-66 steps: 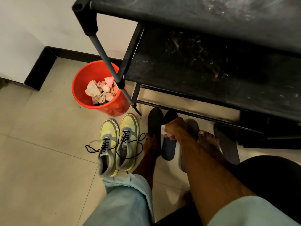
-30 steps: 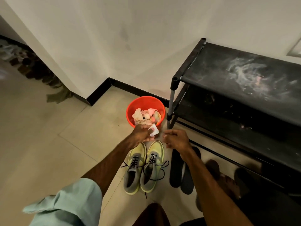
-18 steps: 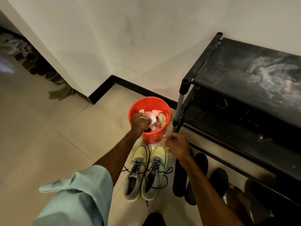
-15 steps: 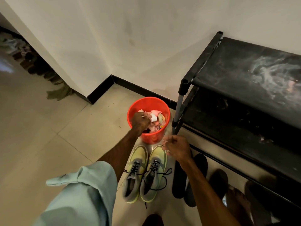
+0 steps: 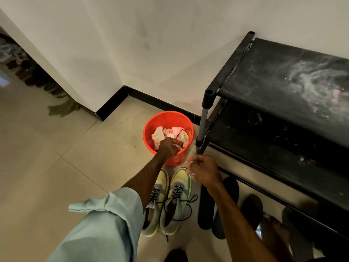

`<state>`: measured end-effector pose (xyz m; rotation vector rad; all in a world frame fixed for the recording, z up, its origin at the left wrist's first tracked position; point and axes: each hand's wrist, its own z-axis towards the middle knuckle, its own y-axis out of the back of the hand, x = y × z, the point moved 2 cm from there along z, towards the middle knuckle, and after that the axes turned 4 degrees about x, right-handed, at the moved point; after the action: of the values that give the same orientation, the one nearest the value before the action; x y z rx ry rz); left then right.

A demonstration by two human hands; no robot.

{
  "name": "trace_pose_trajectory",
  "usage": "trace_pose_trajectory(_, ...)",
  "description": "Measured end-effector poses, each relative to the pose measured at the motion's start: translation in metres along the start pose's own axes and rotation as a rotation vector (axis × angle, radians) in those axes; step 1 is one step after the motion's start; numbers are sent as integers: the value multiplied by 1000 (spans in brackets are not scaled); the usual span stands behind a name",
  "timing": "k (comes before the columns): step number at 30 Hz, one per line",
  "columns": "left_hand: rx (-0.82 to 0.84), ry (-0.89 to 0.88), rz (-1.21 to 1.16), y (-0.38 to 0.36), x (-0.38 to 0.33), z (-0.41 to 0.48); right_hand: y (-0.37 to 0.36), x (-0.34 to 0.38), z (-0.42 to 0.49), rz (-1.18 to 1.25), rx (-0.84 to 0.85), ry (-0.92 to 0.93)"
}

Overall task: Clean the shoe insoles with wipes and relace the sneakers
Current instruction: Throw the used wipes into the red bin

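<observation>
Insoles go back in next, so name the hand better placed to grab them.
Right, probably. The right hand hangs open close to the dark insoles on the floor; the left hand is across the sneakers, down in the red bucket.

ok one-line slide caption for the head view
Left hand over the red bin of crumpled wipes; sneakers and dark insoles lie nearby.

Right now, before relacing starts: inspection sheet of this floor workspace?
Surface: beige tiled floor, dark specks near the bucket.
Job's things: yellow-grey sneakers side by side, black lace ends loose; dark insoles flat to their right; crumpled wipes in red bucket.
Clutter: olive cloth at the wall corner.
Hands: left hand over the bucket, grip unclear; right hand loosely open above the sneaker toes.
Cables: nothing seen.
Surroundings: dusty black shoe rack, white wall.
</observation>
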<state>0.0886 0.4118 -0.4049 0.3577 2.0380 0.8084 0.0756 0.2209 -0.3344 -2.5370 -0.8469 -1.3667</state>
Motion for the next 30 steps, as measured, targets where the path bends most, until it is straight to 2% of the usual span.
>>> trace_pose_trajectory(4, -39, 64, -6, 6, 0, 2, 4, 0, 0, -2, -2, -20)
trace_pose_trajectory(10, -240, 82, -162, 16, -6, -14, 3, 4, -2, -3, -2, -11)
trace_pose_trajectory(16, -334, -97, -197, 15, -24, -57, 11, 16, -17, -28, -8, 51)
trace_pose_trajectory(24, -283, -164, -83, 11, -63, -131, 31, 25, -66, -182, -20, 166)
trace_pose_trajectory(30, -93, -205, 50, 13, -96, -175, 43, 21, -108, -423, 30, 218)
